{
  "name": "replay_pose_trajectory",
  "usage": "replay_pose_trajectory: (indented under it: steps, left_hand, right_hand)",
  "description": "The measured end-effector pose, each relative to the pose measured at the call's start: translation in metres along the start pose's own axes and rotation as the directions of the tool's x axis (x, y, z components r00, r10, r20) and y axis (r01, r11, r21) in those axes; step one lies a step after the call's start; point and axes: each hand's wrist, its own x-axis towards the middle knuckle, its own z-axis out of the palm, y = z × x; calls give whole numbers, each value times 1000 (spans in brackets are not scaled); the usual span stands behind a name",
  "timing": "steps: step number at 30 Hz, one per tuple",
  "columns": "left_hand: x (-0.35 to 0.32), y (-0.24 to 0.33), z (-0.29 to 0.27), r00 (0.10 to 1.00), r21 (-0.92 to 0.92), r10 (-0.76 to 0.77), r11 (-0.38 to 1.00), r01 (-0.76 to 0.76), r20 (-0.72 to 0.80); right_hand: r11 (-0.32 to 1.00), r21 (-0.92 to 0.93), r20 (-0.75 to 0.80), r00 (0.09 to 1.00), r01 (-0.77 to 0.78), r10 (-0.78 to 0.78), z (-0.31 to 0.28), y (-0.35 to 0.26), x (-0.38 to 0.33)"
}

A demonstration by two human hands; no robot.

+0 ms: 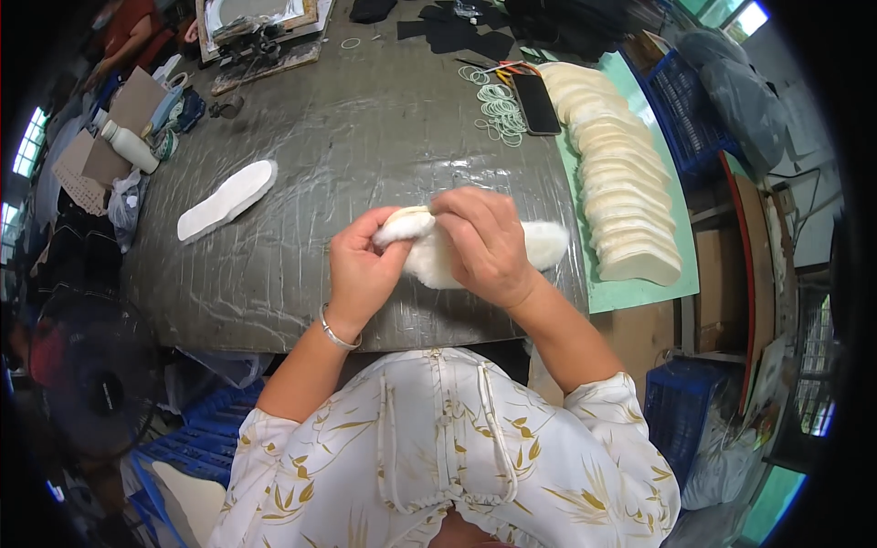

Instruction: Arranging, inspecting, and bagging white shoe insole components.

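Between my two hands is a fluffy white insole (429, 262), with its left end bent up and a cream edge showing. My left hand (364, 274) pinches that end between thumb and fingers. The fingers of my right hand (493, 245) are closed at the edge close by, and they hide part of the insole. Its other fluffy end sticks out to the right of my right hand, over the tabletop. Farther left, a second white insole (227, 201) lies flat, slanting across the dark plastic-covered table (301, 128).
A long overlapping row of cream insole-shaped pieces (630, 187) lies on a green board (681, 260) at right. Beside it are a phone (536, 104) and pale rubber bands (501, 114). A white bottle (128, 143) stands at left, and a fan (96, 388) below. Another person (128, 41) is far left.
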Motion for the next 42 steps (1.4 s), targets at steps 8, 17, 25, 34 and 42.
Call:
replay_pose_trajectory:
  steps: [8,17,25,34,42]
  left_hand:
    - [2,-10,-7,990,140,61,987,-80,131]
    - [-1,-14,-23,979,63,-81,996,70,189]
    - [-6,-26,-27,984,-10,-24,1000,26,176]
    - [-6,-24,-24,983,31,-15,999,9,185]
    - [-8,-24,-18,989,-21,-21,999,25,145]
  right_hand:
    - [962,150,96,972,-227,214,-4,-6,0]
    - [392,660,289,698,-641,655,-26,-9,0]
    - [871,257,193,906,-418,377,-22,5,-36]
    - [941,193,159,955,-280,251,-16,2,-27]
    - [977,104,146,974,-187,171,-10,2,-24]
